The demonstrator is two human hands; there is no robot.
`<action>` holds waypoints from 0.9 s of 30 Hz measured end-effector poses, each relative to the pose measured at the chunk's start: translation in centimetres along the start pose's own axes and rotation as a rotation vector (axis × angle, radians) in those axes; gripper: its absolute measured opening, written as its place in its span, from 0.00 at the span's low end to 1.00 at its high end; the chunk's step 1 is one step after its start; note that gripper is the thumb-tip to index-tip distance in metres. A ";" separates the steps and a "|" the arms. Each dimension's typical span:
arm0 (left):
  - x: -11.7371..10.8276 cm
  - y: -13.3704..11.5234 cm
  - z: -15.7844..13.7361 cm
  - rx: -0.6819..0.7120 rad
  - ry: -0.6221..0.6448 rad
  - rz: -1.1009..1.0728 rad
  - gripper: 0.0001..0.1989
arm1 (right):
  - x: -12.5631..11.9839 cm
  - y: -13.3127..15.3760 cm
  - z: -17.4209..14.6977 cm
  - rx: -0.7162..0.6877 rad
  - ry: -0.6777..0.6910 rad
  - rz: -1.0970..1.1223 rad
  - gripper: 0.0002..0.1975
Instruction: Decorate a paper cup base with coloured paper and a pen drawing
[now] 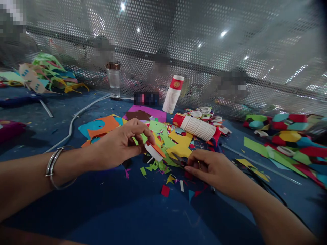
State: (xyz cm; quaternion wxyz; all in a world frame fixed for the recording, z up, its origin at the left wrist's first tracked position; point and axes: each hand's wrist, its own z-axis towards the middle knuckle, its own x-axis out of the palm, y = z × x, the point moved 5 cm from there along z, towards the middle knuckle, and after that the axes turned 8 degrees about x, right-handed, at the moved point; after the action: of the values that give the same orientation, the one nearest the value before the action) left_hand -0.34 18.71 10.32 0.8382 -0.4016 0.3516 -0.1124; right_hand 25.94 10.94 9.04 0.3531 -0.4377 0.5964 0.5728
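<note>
Head view: taking the cup piece point(156, 154) as the centre of our clock, we see a bundle of cut paper point(48, 76) far off at ten, then a white cable point(73, 124) and orange paper point(103, 126), nearer in the same direction. A clear glass point(113, 83) stands at eleven. Our left hand point(126, 144) comes in from nine, thumb and fingers pinched closed on the short white cup piece with its orange face, held tilted above loose scraps point(152, 166). We judge it very light, fairly stiff at the rim but easily crushed, so we would grip lightly by the edge. One stack of paper cups point(171, 98) stands at one; another, a lying stack point(199, 126), sits at two. At three, our right hand point(214, 166) has its fingers curled around small scissors point(178, 160); we cannot tell how far the blades part. Yellow paper point(180, 148) and scraps crowd the space beneath, perhaps catching the blades. Coloured paper pieces point(291, 137) spread farther out at three.
</note>
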 end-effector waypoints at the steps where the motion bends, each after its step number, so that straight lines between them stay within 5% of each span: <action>1: -0.1 0.1 0.1 -0.014 0.007 0.014 0.07 | 0.0 0.0 0.0 -0.001 0.002 -0.003 0.11; 10: 0.5 1.5 0.2 -0.138 0.084 -0.110 0.10 | -0.4 -0.3 0.0 0.000 -0.027 -0.011 0.13; 19: -0.3 2.3 0.4 -0.200 -0.105 -0.164 0.16 | -1.0 -1.0 0.1 0.011 -0.101 0.002 0.15; 27: -0.2 1.0 0.6 -0.185 -0.100 -0.187 0.16 | -3.1 -3.6 -0.5 0.117 -0.240 -0.010 0.18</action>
State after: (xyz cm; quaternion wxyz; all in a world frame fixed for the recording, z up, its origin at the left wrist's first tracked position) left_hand -0.20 19.80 9.97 0.8001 -0.5131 0.2793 -0.1368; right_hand 30.45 10.90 10.59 0.4496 -0.3479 0.5799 0.5836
